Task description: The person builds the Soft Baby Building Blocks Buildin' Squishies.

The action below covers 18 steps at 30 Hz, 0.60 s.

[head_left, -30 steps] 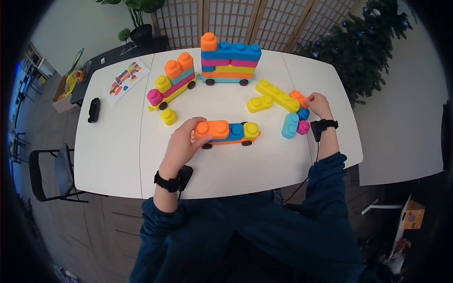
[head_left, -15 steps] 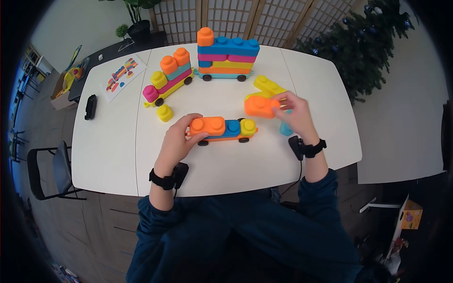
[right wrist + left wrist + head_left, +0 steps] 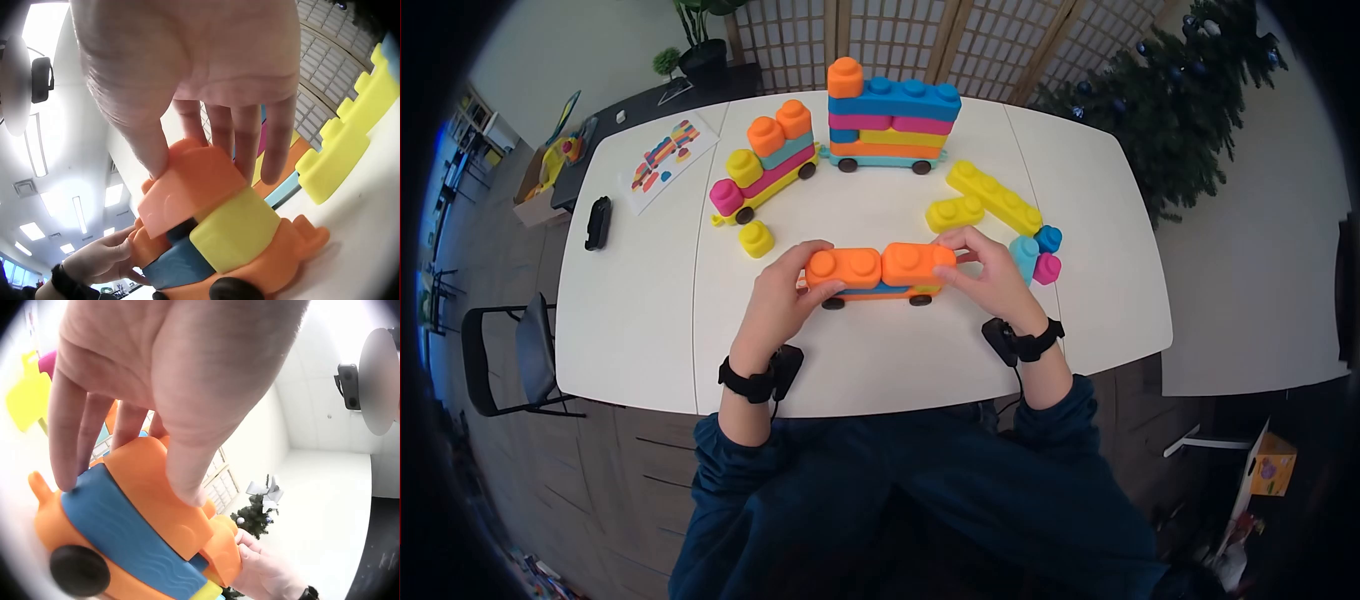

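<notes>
My left hand (image 3: 778, 295) grips the left orange block (image 3: 843, 268), which sits on the blue layer of a wheeled orange toy wagon (image 3: 144, 534). The right hand (image 3: 1000, 285) pinches a second orange block (image 3: 912, 262) between thumb and fingers. That block lies end to end with the first, over the wagon's blue part and its yellow block (image 3: 236, 230). In the right wrist view it tilts, with a dark gap below its left end. A black wheel (image 3: 234, 289) shows under the wagon.
Behind stand a tall wheeled stack (image 3: 890, 125) and another block wagon (image 3: 772, 180). A yellow block (image 3: 756, 239) lies at left. Long yellow blocks (image 3: 1000, 198) lie at right, beside light blue, dark blue and pink blocks (image 3: 1047, 268). A picture sheet (image 3: 665, 160) and black object (image 3: 598, 223) lie far left.
My right hand has lifted an orange block from the pile at right and brought it left onto the wagon. The left hand has kept its grip on the other orange block.
</notes>
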Tool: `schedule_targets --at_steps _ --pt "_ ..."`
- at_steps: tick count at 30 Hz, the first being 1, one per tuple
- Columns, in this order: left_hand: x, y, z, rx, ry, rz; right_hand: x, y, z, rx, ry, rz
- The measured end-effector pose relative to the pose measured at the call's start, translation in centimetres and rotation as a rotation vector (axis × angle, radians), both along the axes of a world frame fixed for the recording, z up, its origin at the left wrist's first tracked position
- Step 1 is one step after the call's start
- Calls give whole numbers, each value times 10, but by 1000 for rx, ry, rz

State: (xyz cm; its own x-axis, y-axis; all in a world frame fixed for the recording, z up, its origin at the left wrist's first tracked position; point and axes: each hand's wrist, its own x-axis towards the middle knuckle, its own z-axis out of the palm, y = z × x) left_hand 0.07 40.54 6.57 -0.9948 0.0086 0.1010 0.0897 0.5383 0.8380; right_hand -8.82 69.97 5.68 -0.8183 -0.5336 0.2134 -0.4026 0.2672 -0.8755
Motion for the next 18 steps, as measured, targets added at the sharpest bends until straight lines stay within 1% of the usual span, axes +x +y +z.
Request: schedule_targets --at_steps 4,6,9,10,12,14,18 --pt "1 -1 3 6 -21 2 -1 -10 -8 -66 -51 24" --pt "1 -2 3 20 -48 15 -2 -11 -7 -13 -74 56" --pt "2 -1 2 12 -25 19 -3 -12 -1 53 -47 69" --pt "3 0 3 -12 -25 35 -2 -13 2 52 -46 71" --pt "4 2 2 -35 -26 51 0 -15 7 122 -31 71" --pt "4 4 -4 -80 54 87 1 -14 5 117 -21 65" --pt "4 5 -4 -81 31 96 2 -14 0 127 0 40"
